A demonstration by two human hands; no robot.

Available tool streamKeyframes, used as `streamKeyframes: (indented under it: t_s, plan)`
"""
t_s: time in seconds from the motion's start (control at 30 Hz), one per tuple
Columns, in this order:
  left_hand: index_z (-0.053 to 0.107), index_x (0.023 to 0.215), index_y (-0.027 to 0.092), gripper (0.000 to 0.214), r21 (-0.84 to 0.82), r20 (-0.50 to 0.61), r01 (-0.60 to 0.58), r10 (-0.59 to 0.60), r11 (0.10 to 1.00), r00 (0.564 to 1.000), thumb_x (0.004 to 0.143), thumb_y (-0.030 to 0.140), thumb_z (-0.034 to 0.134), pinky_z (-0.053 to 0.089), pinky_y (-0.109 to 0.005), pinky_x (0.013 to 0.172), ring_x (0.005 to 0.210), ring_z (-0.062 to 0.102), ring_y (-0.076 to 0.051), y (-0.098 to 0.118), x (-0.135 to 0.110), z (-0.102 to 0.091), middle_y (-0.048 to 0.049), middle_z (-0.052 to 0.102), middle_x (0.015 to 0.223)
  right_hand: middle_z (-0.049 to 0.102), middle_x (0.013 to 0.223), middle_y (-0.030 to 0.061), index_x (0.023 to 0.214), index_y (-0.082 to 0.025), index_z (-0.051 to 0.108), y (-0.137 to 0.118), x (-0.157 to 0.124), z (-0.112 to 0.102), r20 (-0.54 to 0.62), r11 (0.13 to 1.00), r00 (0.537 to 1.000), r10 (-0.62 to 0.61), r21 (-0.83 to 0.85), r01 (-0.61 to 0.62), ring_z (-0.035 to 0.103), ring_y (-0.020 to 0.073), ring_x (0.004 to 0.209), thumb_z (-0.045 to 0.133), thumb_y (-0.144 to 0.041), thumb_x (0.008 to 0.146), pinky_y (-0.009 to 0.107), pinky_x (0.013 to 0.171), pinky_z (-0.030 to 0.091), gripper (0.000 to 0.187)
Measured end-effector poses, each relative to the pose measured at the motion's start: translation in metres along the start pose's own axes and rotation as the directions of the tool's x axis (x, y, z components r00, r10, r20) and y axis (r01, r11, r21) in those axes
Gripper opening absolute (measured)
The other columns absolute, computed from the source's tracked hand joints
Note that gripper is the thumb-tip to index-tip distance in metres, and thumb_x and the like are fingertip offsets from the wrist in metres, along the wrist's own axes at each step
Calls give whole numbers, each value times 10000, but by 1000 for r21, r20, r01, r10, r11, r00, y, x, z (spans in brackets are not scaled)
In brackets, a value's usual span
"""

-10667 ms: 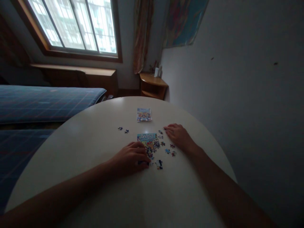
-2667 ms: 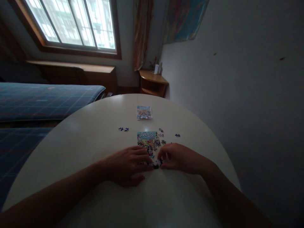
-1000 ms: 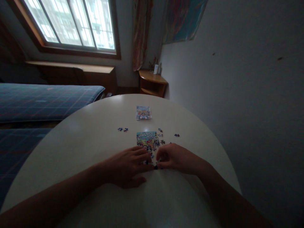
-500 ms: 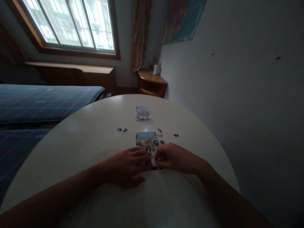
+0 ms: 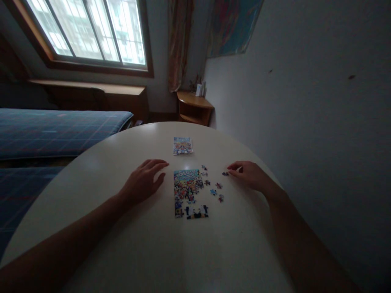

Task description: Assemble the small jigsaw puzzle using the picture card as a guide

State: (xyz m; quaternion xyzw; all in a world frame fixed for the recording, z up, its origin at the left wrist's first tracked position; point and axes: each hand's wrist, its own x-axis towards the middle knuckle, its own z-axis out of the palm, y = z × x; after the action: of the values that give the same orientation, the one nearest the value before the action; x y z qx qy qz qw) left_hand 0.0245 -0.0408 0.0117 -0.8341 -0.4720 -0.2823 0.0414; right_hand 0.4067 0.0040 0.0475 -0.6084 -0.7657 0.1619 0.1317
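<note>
A partly joined jigsaw puzzle (image 5: 187,183) lies flat on the white round table (image 5: 137,252), its lower right part unfilled. A short joined strip of pieces (image 5: 197,212) lies at its bottom edge. My left hand (image 5: 143,182) is left of the puzzle, palm down, fingers stretched and thumb apart; whatever lies under the fingers is hidden. To the right, my right hand (image 5: 252,176) has thumb and forefinger closed at the right end of a dark puzzle piece (image 5: 225,173). Several loose puzzle pieces (image 5: 213,192) are scattered between the puzzle and that hand.
A small printed picture sheet (image 5: 183,145) lies farther back on the table. Beyond the left rim is a plaid mattress (image 5: 61,130). The wall (image 5: 305,134) runs close along the right side, and a wooden corner shelf (image 5: 195,99) stands behind the table.
Both hands have left the puzzle's lower part. My left hand moved up and left, over where two loose pieces lay; my right hand moved right to the dark piece. The bottom strip now shows.
</note>
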Motion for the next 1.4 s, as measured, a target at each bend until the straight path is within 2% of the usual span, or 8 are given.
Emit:
streamKeyframes:
  t_s: [0.13,0.27,0.5,0.8,0.97,1.17,1.33,1.4]
  plan:
    - [613,1271,133,407,119,47,268,-276,956,960,926,280,456,483,-480,1027,1185,573,-305,-30,0,5,-134,640,1291,748,967,91,1041,-182,756,1,2,5,32,1000,999,14,4,-15,656,180,765,624,-326,872,280,699,470,258]
    - [619,1258,129,414,129,113,354,-369,926,923,913,280,446,486,-452,1019,1161,597,-296,-41,-1,8,-127,677,1234,739,958,93,1040,-188,761,-1,3,6,57,998,997,54,8,-54,655,179,771,650,-303,855,273,696,463,244]
    - [659,1169,201,332,100,124,383,-394,918,911,919,282,457,513,-430,939,1094,625,-287,-40,2,7,-81,718,1134,738,910,96,942,-173,762,-1,4,8,73,997,995,69,13,-70,657,192,779,663,-276,826,283,702,466,184]
    - [663,1120,186,309,56,138,354,-358,934,923,915,268,448,495,-416,958,1056,620,-272,-44,3,9,-87,719,1092,731,889,90,933,-172,752,-2,4,10,59,1000,998,20,-21,-19,649,188,765,645,-279,832,286,694,463,182]
    - [666,1075,169,283,30,146,344,-344,939,927,889,262,474,490,-412,965,1053,620,-279,-43,3,9,-104,716,1052,727,909,81,939,-188,753,-14,0,5,36,998,998,-51,-36,53,641,189,773,638,-324,861,293,706,456,194]
    - [657,1072,165,281,-21,140,335,-329,942,934,886,267,473,494,-406,959,1026,633,-269,-43,3,9,-109,702,1060,701,847,55,898,-190,744,-45,-18,3,209,982,961,-183,86,169,614,168,737,698,-385,819,270,672,451,216]
    - [658,1063,183,265,-8,134,340,-336,940,932,898,248,461,489,-408,972,1034,629,-266,-38,3,9,-99,695,1060,687,881,55,995,-186,743,-59,-25,11,274,977,938,-210,106,188,606,157,736,730,-308,790,264,687,447,239]
    - [653,1055,186,252,10,103,309,-308,951,946,910,229,451,486,-427,974,1055,615,-272,-34,3,8,-105,681,1085,678,868,48,993,-195,746,-59,-25,13,285,974,932,-222,116,197,605,152,727,718,-282,797,259,683,444,216]
